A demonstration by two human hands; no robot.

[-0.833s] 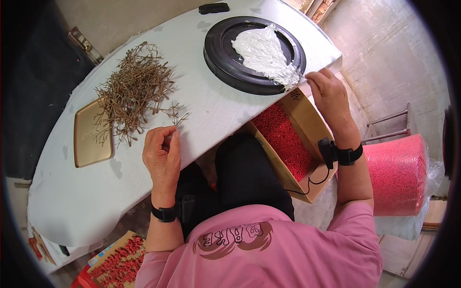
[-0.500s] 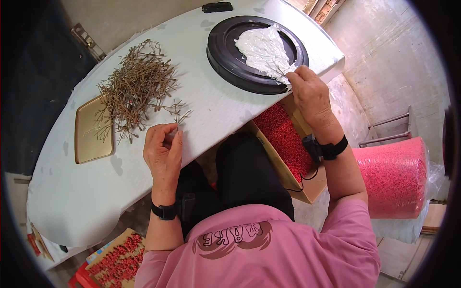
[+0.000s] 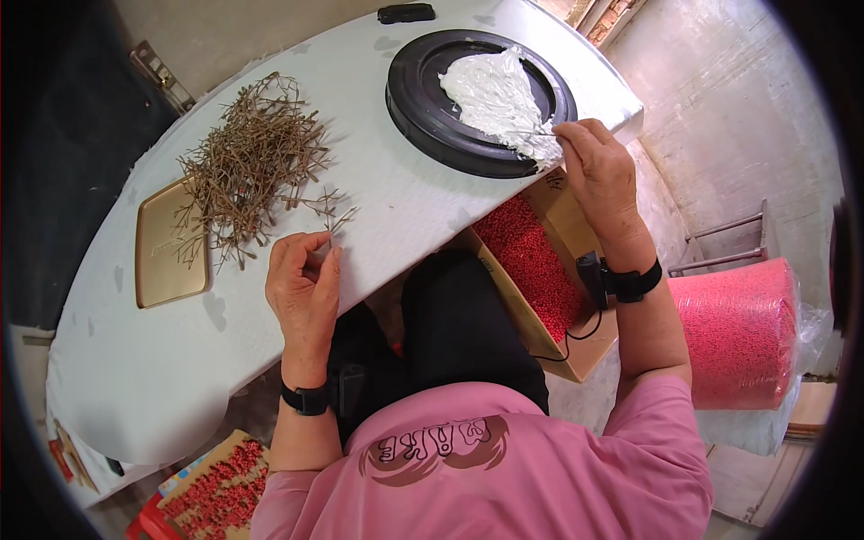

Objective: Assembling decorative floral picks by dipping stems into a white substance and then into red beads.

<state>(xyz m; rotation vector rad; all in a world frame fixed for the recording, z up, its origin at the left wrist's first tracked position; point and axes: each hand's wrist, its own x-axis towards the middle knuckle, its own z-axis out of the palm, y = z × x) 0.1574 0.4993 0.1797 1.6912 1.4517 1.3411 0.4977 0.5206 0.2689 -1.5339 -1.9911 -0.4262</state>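
Observation:
Pinched between thumb and forefinger of my left hand (image 3: 301, 286) is a small brown branched twig (image 3: 337, 219), its forks pointing up and away from me. It is held over the table, close beside a tangled pile of similar twigs (image 3: 256, 148). My right hand (image 3: 601, 175) grips a thin stick (image 3: 540, 134), whose far end reaches over white paste (image 3: 490, 90). The paste is spread thickly across a round black plate (image 3: 407, 112) with a raised rim, and some reaches the rim near my right hand.
A gold tray (image 3: 171, 274) lies partly under the twigs on the white-covered table (image 3: 135, 360). Below the edge, a cardboard box (image 3: 585, 355) holds small red beads (image 3: 531, 256). A clear bag of pinkish-red beads (image 3: 733, 333) stands right. Red-berried pieces (image 3: 225, 486) lie lower left.
My right hand has shifted slightly right, pulling the stick back toward the plate's rim. The left hand with its twig stays almost where it was.

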